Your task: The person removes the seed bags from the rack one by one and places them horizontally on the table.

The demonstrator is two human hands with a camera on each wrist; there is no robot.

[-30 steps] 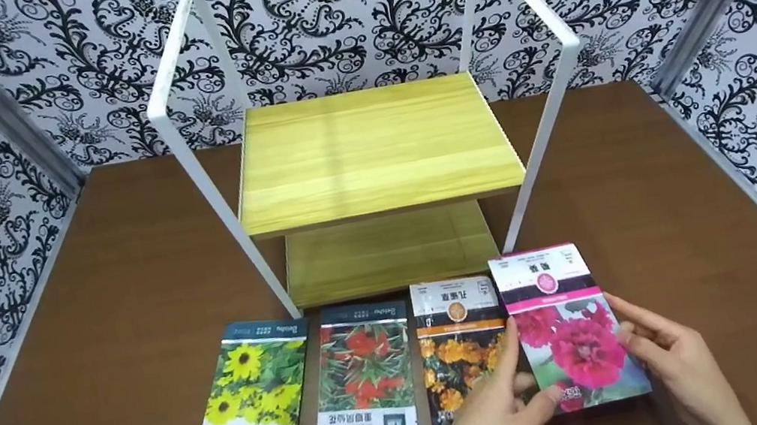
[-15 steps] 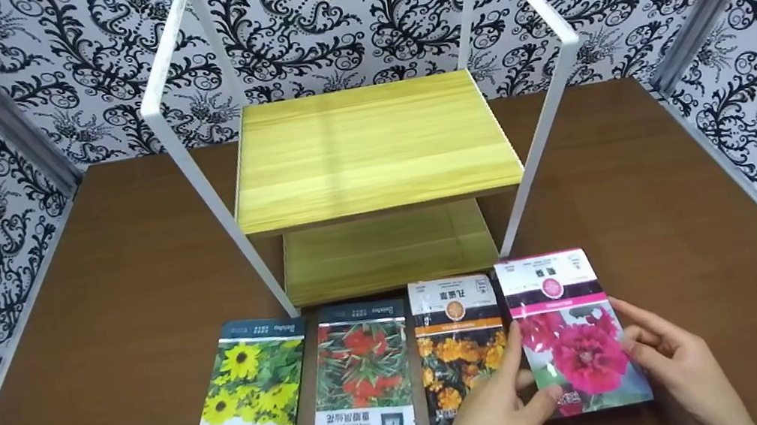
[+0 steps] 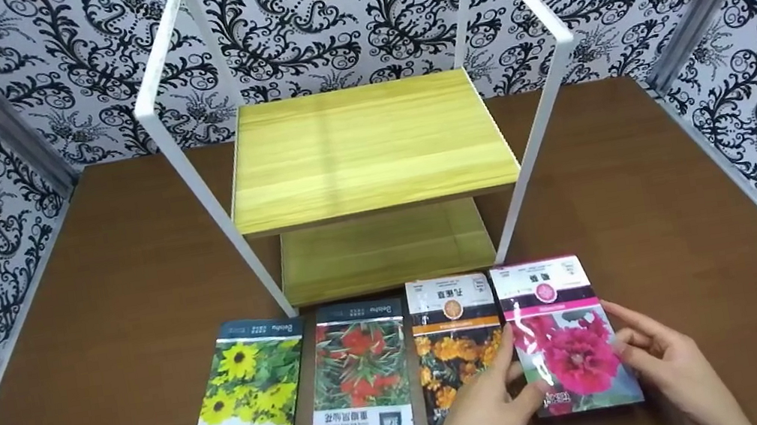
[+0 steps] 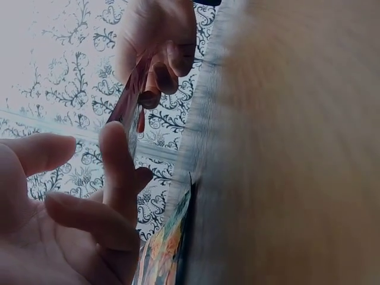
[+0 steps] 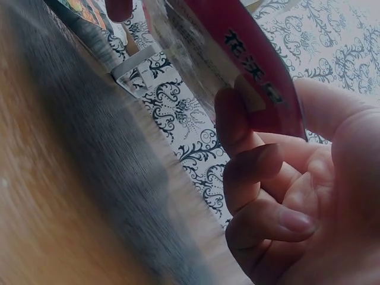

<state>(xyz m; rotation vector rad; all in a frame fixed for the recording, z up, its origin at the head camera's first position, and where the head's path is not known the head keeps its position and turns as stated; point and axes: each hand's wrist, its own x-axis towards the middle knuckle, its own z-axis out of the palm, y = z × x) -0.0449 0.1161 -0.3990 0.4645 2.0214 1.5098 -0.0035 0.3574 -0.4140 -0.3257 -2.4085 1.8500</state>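
A seed packet with pink flowers (image 3: 582, 355) is raised off the table at the front right. My right hand (image 3: 677, 370) pinches its right edge, thumb on the picture side and fingers behind; the right wrist view shows its dark pink back (image 5: 261, 65). At the opposite edge, my left hand (image 3: 482, 413) touches the packet with its index finger. The left wrist view shows the left thumb and index finger (image 4: 117, 154) apart. Partly behind the left hand lies a seed packet with orange flowers (image 3: 456, 341).
Further left lie a red-flower seed packet (image 3: 361, 375) and a yellow-flower one (image 3: 248, 396). Behind the row stands a two-tier wooden shelf (image 3: 368, 146) with a white frame (image 3: 180, 160). Patterned walls (image 3: 333, 22) enclose the brown table (image 3: 94, 288).
The pink-flower packet has shifted slightly right and then back left, its top edge ending a little lower in view. Both hands stay at its edges. The other packets keep their places.
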